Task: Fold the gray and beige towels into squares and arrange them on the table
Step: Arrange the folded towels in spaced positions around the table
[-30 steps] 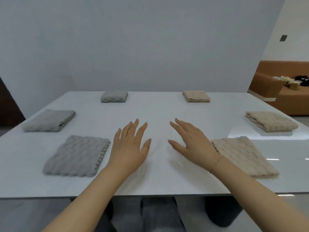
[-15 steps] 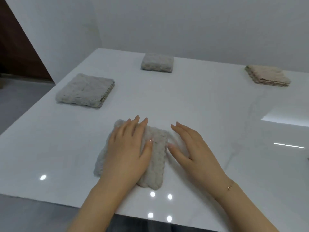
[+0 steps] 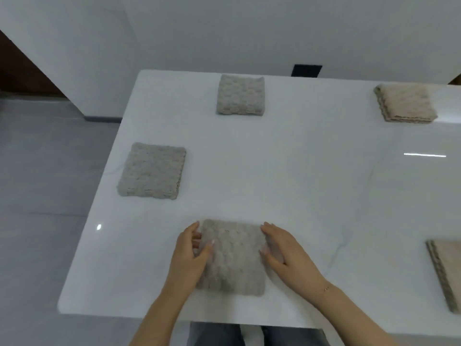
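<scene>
The white table [image 3: 311,196] is now carrying folded towels beyond the hands — two gray ones [image 3: 152,171] ahead-left. The nearest gray towel [image 3: 233,258], untouched a second ago, is lying between both hands: the left hand [image 3: 189,255] is gripping its edge, the right hand [image 3: 287,253] is pressing flat with straight fingers — probably straightening.

The white stone-like surface [image 3: 311,186] is smooth and glossy, with faint grey veins, and it reflects the lamps as bright spots. The folded gray square towels [image 3: 234,258] are of thick cloth with a bumpy, woven-looking texture, soft and matt. The folded beige square towel [image 3: 406,102] has the same rough matt cloth, with layered edges. The gray floor [image 3: 42,176] looks smooth and slightly shiny. The white wall [image 3: 224,31] is plain and matt.
</scene>
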### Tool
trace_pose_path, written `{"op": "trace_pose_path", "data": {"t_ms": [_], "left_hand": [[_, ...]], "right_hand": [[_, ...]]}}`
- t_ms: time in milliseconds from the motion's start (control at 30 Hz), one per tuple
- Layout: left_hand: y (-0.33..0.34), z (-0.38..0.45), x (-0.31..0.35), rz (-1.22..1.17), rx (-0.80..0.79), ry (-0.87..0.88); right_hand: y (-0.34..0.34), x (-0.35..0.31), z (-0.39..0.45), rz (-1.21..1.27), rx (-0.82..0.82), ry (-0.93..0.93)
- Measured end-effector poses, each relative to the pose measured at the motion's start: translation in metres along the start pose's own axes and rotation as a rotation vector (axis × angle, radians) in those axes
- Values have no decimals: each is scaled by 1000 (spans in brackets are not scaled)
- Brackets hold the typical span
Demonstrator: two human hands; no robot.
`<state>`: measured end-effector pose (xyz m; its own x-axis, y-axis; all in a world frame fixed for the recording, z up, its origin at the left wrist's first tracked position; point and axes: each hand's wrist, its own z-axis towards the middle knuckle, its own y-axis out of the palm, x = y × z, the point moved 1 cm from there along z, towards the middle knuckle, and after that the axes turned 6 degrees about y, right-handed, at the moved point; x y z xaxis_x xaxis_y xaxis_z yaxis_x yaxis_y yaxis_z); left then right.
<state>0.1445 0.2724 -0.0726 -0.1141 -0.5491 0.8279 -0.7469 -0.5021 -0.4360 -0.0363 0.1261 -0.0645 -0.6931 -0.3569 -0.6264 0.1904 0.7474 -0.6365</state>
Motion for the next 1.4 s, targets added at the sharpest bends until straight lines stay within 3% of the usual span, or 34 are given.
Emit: {"op": "trace_pose_path", "data": {"t_ms": [167,367,467,600,733,833,933,1067,1267,1400], "left_hand": [[-13,-18,26,0,-159,-202],[-10,-22,33,-233,-163,-414],[-12,-20,51,-307,-186,-340],[-23,-24,83,-271,-212,-91],[-38,-26,110,-224,-314,129],[-46,-29,125,-265,-350,153],[-49,-33,130,-441,-405,56],[-45,-32,113,-721,-275,-147],[-24,-25,48,-556,-65,-332],[-12,-25,22,-441,10,-329]], "right_hand": [[-14,-28,-24,141,-100,181],[-7,-47,-37,398,-128,275],[-11,-47,-37,521,-137,318],[-28,-37,-38,613,-69,346],[-51,-36,-37,654,-44,231],[-59,-44,-32,705,-52,148],[-62,-54,-26,917,-156,166],[-51,-61,-22,1149,-283,230],[1,-52,-13,1082,-223,456],[30,-40,-15,1038,-150,548]]}}
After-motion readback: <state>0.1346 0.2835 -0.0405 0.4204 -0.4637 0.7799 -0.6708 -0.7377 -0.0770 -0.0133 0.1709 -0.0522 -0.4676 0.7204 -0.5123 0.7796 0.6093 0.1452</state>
